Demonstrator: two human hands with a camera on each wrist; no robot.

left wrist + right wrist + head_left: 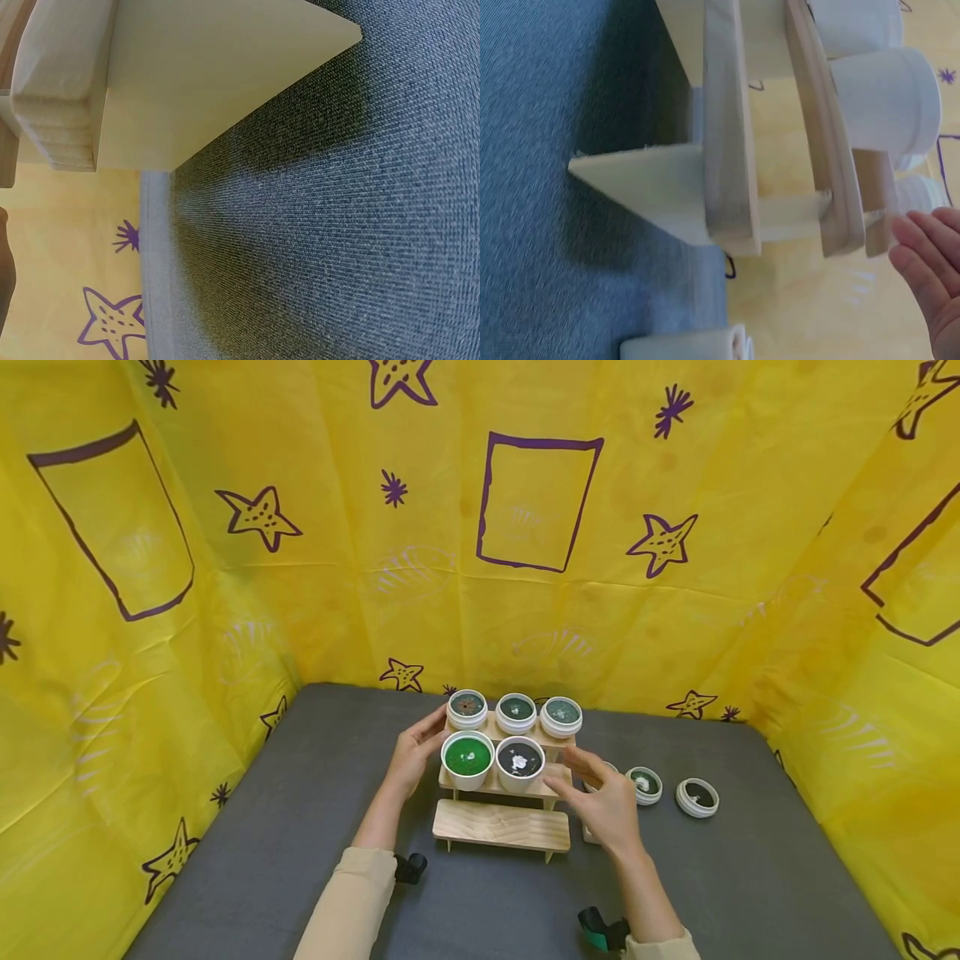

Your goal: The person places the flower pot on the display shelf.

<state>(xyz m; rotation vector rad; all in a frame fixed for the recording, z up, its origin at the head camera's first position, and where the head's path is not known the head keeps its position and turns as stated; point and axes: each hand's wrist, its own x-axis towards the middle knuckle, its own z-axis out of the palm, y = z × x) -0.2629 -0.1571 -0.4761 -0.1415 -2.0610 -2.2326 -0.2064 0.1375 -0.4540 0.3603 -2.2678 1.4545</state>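
Flanks the wooden stand (502, 825) with left hand (413, 755) and right hand (606, 797), both with loosely straightened, unclenched fingers at its ends, without clearly showing whether touching it.

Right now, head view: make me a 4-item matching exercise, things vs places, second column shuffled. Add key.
Things
1. green-filled cup
2. grey-filled cup
3. rightmost pot
4. left hand

Places
A. on the grey table, off the wooden stand
B. middle step, right-hand spot
C. beside the stand's left end
D. middle step, left-hand spot

Pairs: 1-D, 2-B, 3-A, 4-C
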